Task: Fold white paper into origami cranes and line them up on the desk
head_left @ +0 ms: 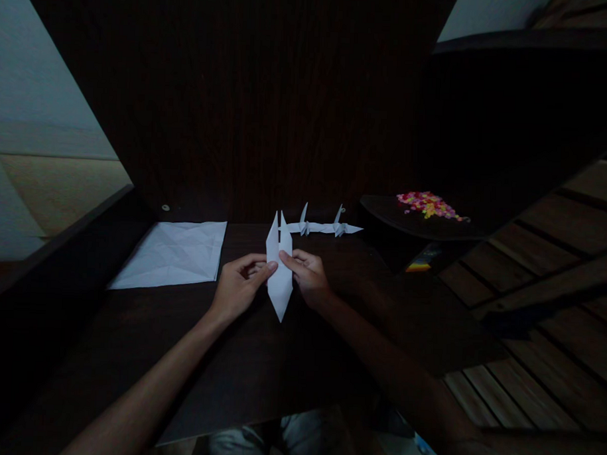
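Between my two hands is a folded white paper [280, 280], long and narrow, with two points at the far end and a single point toward me. My left hand [239, 285] pinches its left edge, thumb on top. From the other side my right hand [309, 275] grips the right edge, its thumb lying near the middle slit. The fingers under the paper are partly hidden. Just beyond it, folded paper cranes [328, 228] stand in a row against the back panel. Left of my hands lie creased white paper sheets [176, 253].
A dark desk [219, 357] lies under my hands, with a raised side panel [74, 246] at the left. On a rounded shelf [378, 207] to the right sits a pile of small pink, red and yellow pieces [428, 205]. Wooden slats [552, 369] show at the far right.
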{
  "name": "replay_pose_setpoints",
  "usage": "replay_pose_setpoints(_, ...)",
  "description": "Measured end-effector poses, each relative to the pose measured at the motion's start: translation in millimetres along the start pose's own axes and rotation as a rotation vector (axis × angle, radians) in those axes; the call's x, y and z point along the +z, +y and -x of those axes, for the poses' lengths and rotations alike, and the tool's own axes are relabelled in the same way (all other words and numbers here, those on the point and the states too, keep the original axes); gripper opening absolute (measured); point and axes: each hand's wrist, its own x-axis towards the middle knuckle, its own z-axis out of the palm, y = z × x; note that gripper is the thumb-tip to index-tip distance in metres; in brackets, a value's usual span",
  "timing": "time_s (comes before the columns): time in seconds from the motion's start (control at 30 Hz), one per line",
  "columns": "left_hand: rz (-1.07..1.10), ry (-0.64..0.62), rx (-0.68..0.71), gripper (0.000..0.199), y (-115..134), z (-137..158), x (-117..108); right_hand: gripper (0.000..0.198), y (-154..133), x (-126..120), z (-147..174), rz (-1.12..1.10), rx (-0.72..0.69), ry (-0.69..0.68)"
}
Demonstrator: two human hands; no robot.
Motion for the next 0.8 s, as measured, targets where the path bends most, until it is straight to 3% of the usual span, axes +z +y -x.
replay_pose_setpoints(0.13, 0.036, 0.008, -0.064, 0.022, 2.9, -1.6, -1.7, 0.038, -6.0, -0.2, 1.2, 0.155, -0.094, -0.003)
replay_pose_setpoints(0.47, 0.089, -0.023, -0.121, 0.023, 0.3, -2.0, -3.1, 0.044, -6.5, -1.7, 3.4, 0.211, -0.045, -0.118)
replay_pose_setpoints(0.63, 0.149, -0.071, -0.14, 0.024, 2.0, -2.3, -5.0, 0.047, -6.5, -2.0, 2.4, 0.258, -0.099, -0.13)
replay_pose_setpoints(0.7, 0.143, -0.044, -0.139, 0.025, 1.8, -2.8, -4.7, 0.048, -6.8, -1.1, 2.0, 0.226, -0.084, -0.122)
replay_pose_setpoints(0.8, 0.15, 0.097, -0.113, 0.029, 0.1, -4.0, -4.7, 0.042, -9.1, 0.0, 2.4, 0.169, 0.011, -0.172)
